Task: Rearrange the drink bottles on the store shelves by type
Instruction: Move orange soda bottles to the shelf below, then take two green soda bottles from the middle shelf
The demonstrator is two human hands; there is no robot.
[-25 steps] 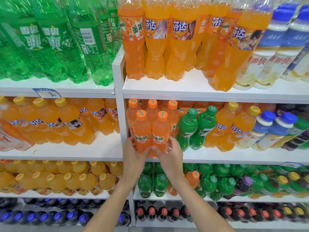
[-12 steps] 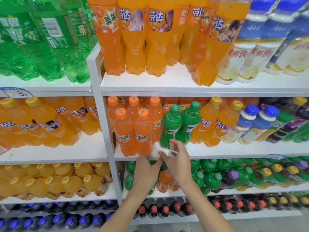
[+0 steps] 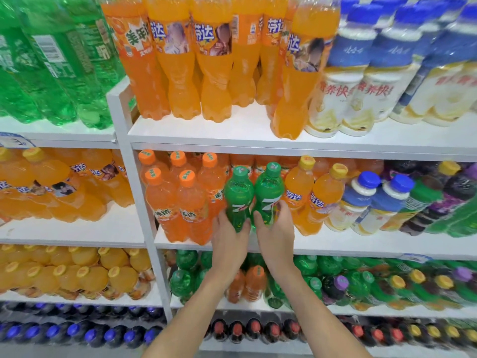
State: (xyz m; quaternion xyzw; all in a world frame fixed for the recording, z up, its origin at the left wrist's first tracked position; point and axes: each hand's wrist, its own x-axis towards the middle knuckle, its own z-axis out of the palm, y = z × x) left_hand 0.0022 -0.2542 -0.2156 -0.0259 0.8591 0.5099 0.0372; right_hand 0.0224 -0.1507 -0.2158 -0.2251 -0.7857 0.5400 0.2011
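Note:
Two small green 7-Up bottles stand side by side on the middle shelf [image 3: 348, 245]. My left hand [image 3: 229, 239] grips the left green bottle [image 3: 237, 195] low on its body. My right hand [image 3: 276, 232] grips the right green bottle [image 3: 268, 192] the same way. Just left of them stand several small orange-capped orange soda bottles [image 3: 178, 202]. To the right stand yellow-capped orange bottles [image 3: 309, 195]. The bottles' bases are hidden behind my hands.
Large orange bottles [image 3: 214, 60], large green bottles [image 3: 59, 60] and blue-capped white milk-drink bottles [image 3: 361, 81] fill the top shelf. Below the middle shelf lie more green bottles [image 3: 185, 277] and two orange ones [image 3: 254, 282]. A white upright post [image 3: 139, 202] divides the shelf bays.
My hands let go of the two small orange bottles and moved right. Each hand now grips one green 7-Up bottle. The camera view has shifted right.

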